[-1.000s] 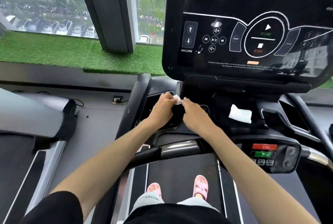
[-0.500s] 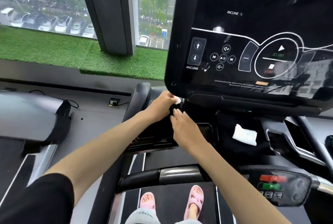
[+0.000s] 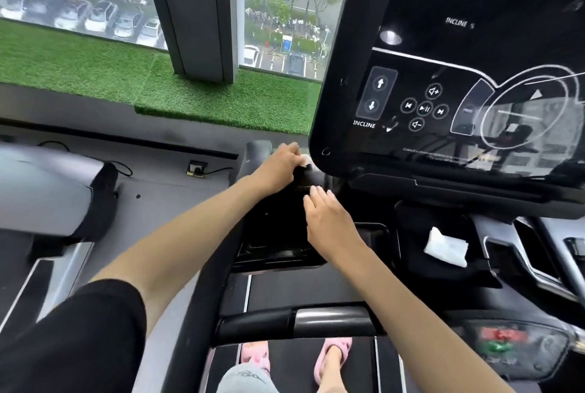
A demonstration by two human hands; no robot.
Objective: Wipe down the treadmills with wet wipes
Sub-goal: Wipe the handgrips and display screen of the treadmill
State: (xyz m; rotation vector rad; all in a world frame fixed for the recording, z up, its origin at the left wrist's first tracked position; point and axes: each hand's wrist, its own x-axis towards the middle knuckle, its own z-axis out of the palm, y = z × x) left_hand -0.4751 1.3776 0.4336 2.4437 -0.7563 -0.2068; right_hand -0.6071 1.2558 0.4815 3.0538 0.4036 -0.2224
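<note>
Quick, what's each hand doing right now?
Left hand: holding a small white wet wipe.
Right hand: open, fingers relaxed, holding nothing.

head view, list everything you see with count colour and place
console screen: one, black, upper right
console deck: one, black, below the screen
folded wipe: one, white, on the deck, right
small wipe: one, white, at the screen's lower left corner
handlebar: one, black and silver, bottom centre
neighbouring treadmill: one, grey, left
fake grass: one strip, green, window ledge
floor socket: one, dark, left of centre
slippers: two, pink, bottom edge
left hand: one, pinches the small wipe
right hand: one, fingers straight, over the deck
</note>
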